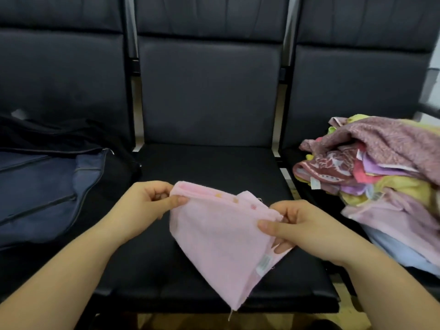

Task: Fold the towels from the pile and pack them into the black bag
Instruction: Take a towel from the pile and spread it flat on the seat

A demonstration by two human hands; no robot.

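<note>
- One view only, head camera, looking down over a row of black seats (209, 234).
- Left hand (142, 206): pinching the upper left corner of the pink towel (219, 239) between thumb and curled fingers.
- Right hand (292, 225): gripping the towel's upper right corner, thumb on top, fingers curled beneath.
- Pink towel: stretched between both hands above the middle seat, already doubled along the top edge, lower part hanging to a point with a white care label (263, 264) near the right edge.
- Black bag (47, 186): on the left seat, lying open, well apart from the towel.
- Pile (381, 177) of mixed towels: on the right seat, many unfolded.
- Step in hand, judged: folding a single towel, mid-fold; packing not yet begun for this piece.
- Next move, judged: bringing corners together for another fold, flattening on the seat, then carrying leftward into the bag.
</note>
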